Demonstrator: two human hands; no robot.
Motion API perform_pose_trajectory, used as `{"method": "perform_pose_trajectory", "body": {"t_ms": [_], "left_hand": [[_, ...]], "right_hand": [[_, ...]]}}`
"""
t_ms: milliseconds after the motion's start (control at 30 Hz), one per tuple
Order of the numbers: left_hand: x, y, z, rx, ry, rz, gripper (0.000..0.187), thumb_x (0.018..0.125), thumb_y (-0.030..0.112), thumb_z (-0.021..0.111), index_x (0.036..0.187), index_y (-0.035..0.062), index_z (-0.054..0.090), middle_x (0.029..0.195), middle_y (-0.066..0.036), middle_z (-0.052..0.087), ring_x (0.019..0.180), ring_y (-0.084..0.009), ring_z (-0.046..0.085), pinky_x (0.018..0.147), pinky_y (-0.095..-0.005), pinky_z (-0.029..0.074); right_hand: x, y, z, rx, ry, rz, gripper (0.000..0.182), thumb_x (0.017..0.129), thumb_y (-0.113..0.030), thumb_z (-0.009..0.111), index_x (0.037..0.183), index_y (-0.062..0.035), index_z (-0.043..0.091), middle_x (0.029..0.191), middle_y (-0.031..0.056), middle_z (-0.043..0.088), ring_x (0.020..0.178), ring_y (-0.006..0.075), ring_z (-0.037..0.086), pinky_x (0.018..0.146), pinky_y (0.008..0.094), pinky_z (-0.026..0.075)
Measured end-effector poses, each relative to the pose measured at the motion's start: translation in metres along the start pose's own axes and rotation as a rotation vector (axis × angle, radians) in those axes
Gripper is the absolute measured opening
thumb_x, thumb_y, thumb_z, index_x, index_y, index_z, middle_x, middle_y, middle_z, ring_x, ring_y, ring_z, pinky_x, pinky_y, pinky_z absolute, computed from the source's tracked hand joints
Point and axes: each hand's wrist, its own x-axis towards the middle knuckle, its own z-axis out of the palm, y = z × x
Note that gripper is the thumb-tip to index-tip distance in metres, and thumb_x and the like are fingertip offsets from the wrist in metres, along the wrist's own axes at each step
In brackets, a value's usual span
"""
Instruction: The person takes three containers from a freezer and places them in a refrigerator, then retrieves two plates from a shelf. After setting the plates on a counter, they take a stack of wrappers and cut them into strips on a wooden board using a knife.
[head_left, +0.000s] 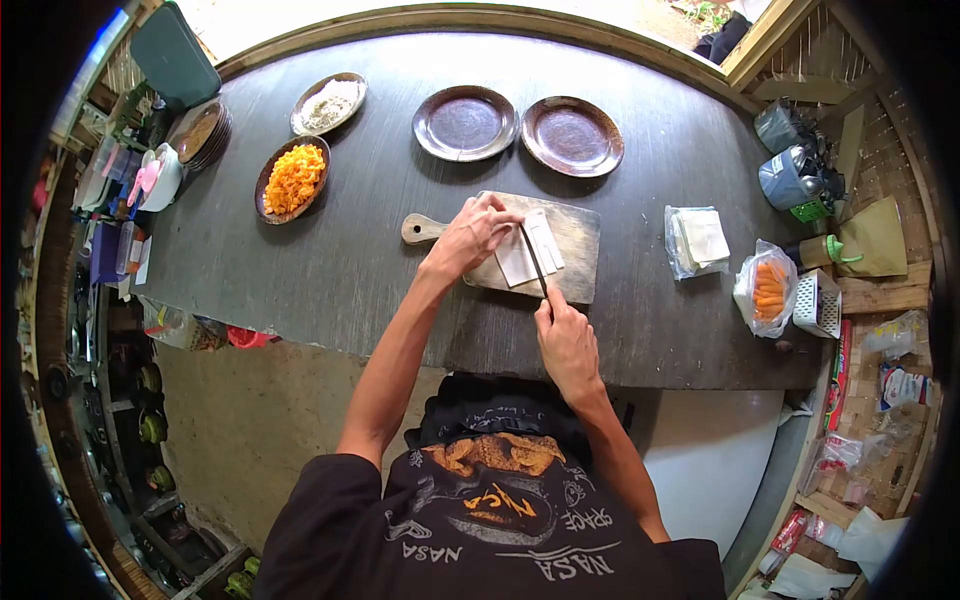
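On the wooden cutting board (580,235) lies a stack of thin pale sheets (515,262), with narrow strips (545,240) at its right side. My right hand (567,345) is wrapped round the handle of a dark knife (533,259), whose blade lies across the sheets and points away from me. My left hand (474,237) rests on the upper left part of the sheets, its fingertips bent and close to the blade's far end. Whether its fingers pinch the sheets is hard to see, but they press on them.
Two brown plates (465,123) (572,136) stand beyond the board. Bowls of orange pieces (293,180) and white shreds (331,103) are at left. To the right are wrapped pale sheets (697,240), bagged carrots (768,290), a grater (819,304) and utensil containers (792,178).
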Motion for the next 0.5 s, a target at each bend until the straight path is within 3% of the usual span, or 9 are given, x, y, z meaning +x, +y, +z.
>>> {"method": "perform_pose_trajectory", "body": {"t_ms": [233,500], "left_hand": [[0.009,-0.005,0.001,-0.108,-0.012,-0.051,0.023,0.094,0.019,0.073,0.116,0.0201,0.08,0.113,-0.009,0.063,0.11,-0.028,0.062,0.101,-0.0409,0.052],[0.006,-0.004,0.003,-0.059,0.051,0.001,0.02,0.093,0.019,0.074,0.111,0.0156,0.081,0.107,-0.011,0.066,0.104,-0.0284,0.065,0.098,-0.0394,0.052]], "right_hand": [[-0.004,0.005,0.008,-0.057,0.009,-0.014,0.033,0.105,-0.023,0.052,0.13,-0.0033,0.058,0.086,0.0279,0.069,0.08,0.0499,0.069,0.069,0.0589,0.057],[-0.013,0.007,0.012,-0.052,0.024,0.018,0.033,0.105,-0.024,0.052,0.132,-0.0048,0.058,0.088,0.028,0.069,0.08,0.0499,0.069,0.069,0.0584,0.057]]}}
